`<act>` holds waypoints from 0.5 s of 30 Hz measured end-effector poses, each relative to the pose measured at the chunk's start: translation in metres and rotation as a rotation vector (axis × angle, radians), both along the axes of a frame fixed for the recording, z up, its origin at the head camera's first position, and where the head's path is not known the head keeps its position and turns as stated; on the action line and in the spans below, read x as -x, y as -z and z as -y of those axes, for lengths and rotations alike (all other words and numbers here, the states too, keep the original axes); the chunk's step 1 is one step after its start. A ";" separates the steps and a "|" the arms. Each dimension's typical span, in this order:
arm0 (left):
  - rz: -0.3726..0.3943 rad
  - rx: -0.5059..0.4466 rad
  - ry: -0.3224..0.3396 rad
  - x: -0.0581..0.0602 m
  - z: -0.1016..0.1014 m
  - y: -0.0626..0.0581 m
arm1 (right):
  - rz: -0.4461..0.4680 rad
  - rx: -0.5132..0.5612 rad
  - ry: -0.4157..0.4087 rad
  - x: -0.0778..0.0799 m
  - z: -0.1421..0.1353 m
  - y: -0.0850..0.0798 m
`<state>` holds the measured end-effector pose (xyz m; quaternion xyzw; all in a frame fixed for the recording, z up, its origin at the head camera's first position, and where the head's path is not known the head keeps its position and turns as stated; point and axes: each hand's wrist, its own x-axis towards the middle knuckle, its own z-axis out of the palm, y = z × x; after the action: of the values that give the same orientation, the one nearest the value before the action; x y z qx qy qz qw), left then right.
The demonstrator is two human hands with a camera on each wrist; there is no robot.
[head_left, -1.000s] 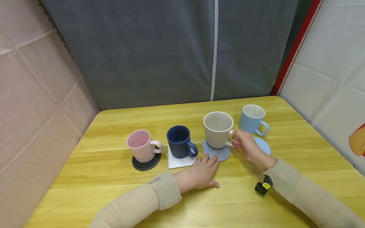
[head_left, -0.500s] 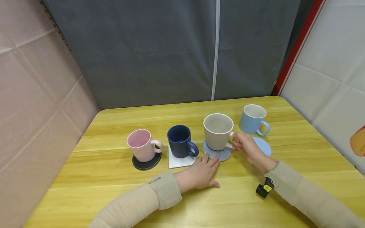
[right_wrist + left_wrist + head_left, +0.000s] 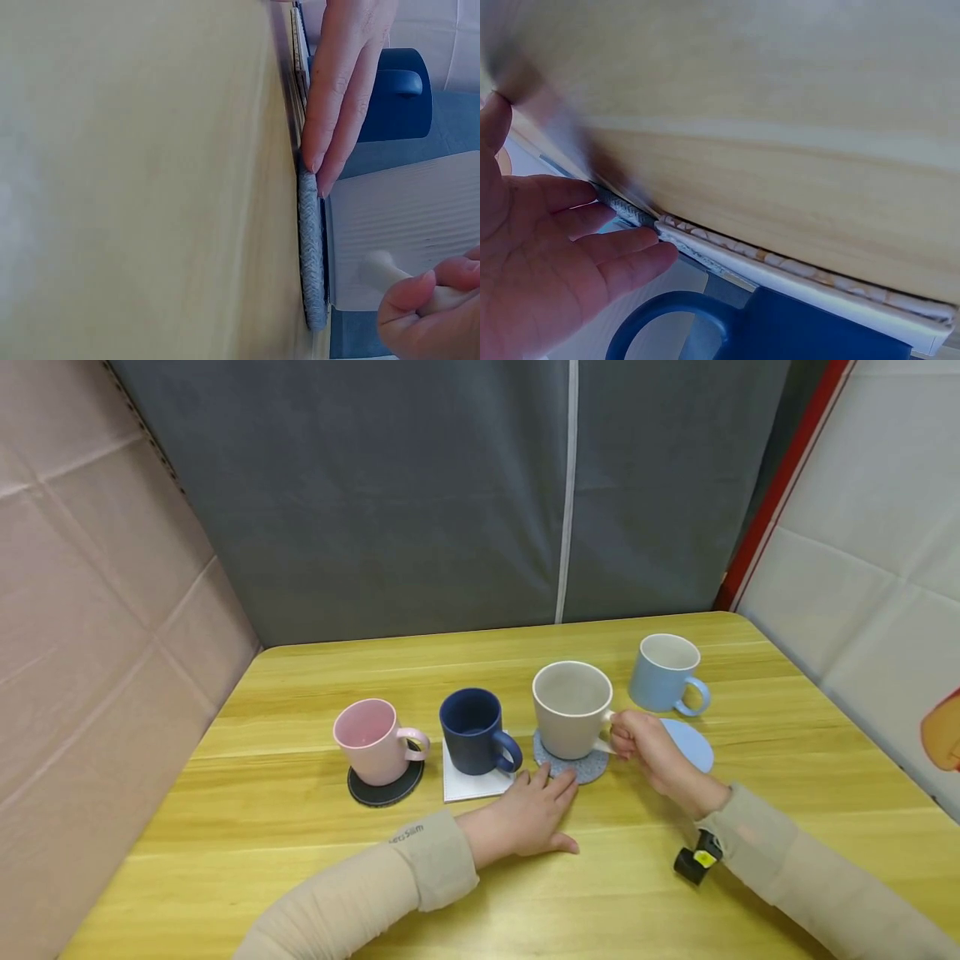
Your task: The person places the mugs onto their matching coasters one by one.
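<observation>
L hand [image 3: 521, 822] palm down, fingers straight fwd & slightly apart, thumb out to the side; L arm [image 3: 367, 889] angles in from lower left. R hand [image 3: 647, 747] gripping, fingers curled w/ thumb; R arm [image 3: 817, 885] slants in from lower right

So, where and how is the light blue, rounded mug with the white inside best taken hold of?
Probably by its curved light blue handle, coming from the near right with the right hand: the mug stands upright, and this open loop points that way. That hand should first release the off-white, tapered mug.
</observation>
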<state>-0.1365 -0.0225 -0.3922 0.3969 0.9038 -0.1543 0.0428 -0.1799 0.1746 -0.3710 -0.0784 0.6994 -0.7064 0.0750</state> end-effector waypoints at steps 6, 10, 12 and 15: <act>0.007 -0.005 -0.001 0.000 0.000 -0.001 | -0.006 0.014 -0.003 -0.002 0.001 0.002; 0.007 -0.009 -0.002 0.000 0.000 -0.001 | -0.013 0.013 -0.008 -0.003 0.001 0.002; 0.003 -0.010 0.000 -0.001 0.000 -0.002 | -0.016 0.014 -0.011 -0.004 0.002 0.002; 0.000 -0.012 0.003 -0.001 0.001 -0.002 | -0.016 0.015 -0.012 -0.005 0.003 0.002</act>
<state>-0.1358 -0.0232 -0.3902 0.3985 0.9041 -0.1489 0.0401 -0.1747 0.1720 -0.3731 -0.0890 0.6941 -0.7106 0.0729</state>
